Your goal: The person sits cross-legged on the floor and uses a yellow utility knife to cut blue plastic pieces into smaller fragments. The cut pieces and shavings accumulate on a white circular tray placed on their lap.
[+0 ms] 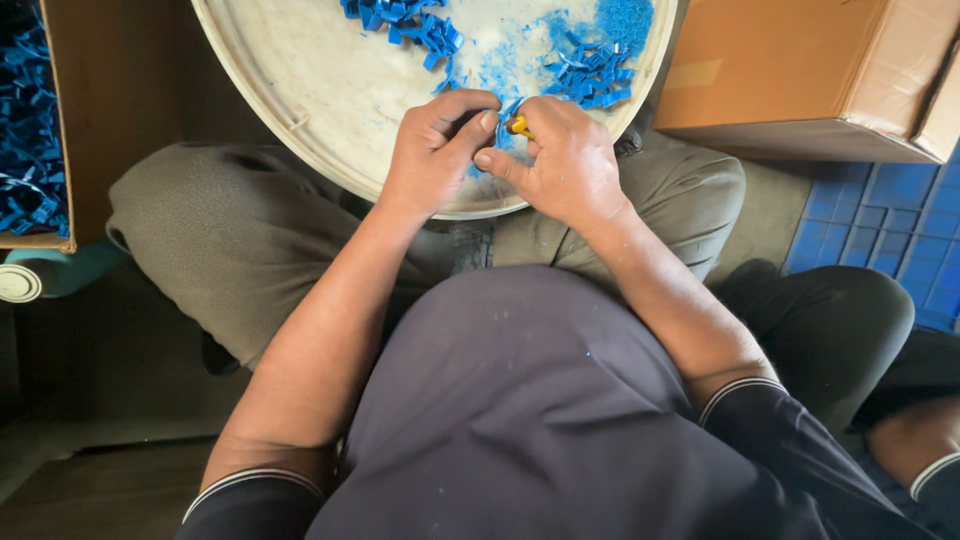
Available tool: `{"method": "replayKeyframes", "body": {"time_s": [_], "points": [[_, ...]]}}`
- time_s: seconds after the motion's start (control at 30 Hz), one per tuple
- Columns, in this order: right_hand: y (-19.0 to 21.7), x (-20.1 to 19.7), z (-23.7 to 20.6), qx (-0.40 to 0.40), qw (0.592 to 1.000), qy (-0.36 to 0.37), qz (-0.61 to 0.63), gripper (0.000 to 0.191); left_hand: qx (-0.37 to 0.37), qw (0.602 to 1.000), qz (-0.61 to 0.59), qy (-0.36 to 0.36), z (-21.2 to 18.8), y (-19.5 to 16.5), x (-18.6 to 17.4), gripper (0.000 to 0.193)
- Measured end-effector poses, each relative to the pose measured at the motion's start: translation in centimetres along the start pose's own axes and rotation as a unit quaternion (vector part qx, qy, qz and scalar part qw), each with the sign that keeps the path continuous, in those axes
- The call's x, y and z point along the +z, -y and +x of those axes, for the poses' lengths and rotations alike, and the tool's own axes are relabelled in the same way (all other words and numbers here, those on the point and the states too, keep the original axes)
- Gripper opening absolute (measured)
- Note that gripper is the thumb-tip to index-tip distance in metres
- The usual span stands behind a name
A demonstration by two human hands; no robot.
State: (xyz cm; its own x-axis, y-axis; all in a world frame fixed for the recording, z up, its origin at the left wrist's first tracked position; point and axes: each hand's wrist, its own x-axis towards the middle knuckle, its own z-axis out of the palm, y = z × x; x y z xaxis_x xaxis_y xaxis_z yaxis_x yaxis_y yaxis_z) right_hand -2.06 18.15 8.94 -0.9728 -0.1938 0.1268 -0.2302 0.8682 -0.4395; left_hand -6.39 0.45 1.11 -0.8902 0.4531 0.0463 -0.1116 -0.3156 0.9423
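Observation:
My left hand (432,150) and my right hand (560,160) meet over the near rim of a round cream tray (300,110) resting on my lap. My right hand grips a small tool with a yellow handle (518,126). My left hand pinches a small blue plastic piece (505,110) against the tool; most of the piece is hidden by my fingers. Several loose blue plastic pieces (590,75) and blue shavings lie on the tray's far side.
A cardboard box (45,130) with blue plastic parts stands at the left. Another cardboard box (810,70) sits at the upper right, above a blue plastic crate (890,220). Another person's knee and arm (900,400) are at the right.

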Motion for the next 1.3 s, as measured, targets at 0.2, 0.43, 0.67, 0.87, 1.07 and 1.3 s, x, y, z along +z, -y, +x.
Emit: {"method": "replayKeyframes", "body": {"time_s": [0.2,0.43,0.67,0.87,1.07,1.3], "points": [[-0.8,0.5,-0.6,0.01,1.0,0.009,0.004,0.06,-0.01,1.0,0.022,-0.012,0.1,0.3,0.5,0.015],[-1.5,0.9,-0.9,0.012,1.0,0.015,-0.01,0.062,-0.008,0.999,0.048,-0.018,0.0,0.3,0.8,0.015],[-1.5,0.9,-1.0,0.014,1.0,0.012,-0.01,0.061,0.014,0.996,0.081,-0.026,0.0,0.1,1.1,0.013],[-1.7,0.9,-1.2,0.022,0.999,0.023,0.008,0.058,0.009,0.997,0.072,-0.021,0.0,0.4,1.2,0.013],[-1.9,1.1,-1.5,0.02,0.999,0.034,-0.015,0.061,-0.001,0.996,0.087,-0.025,-0.1,0.7,1.3,0.013],[-1.2,0.9,-1.4,0.023,0.999,0.036,-0.03,0.06,0.006,0.994,0.105,-0.038,-0.1,0.1,1.3,0.013]]}}
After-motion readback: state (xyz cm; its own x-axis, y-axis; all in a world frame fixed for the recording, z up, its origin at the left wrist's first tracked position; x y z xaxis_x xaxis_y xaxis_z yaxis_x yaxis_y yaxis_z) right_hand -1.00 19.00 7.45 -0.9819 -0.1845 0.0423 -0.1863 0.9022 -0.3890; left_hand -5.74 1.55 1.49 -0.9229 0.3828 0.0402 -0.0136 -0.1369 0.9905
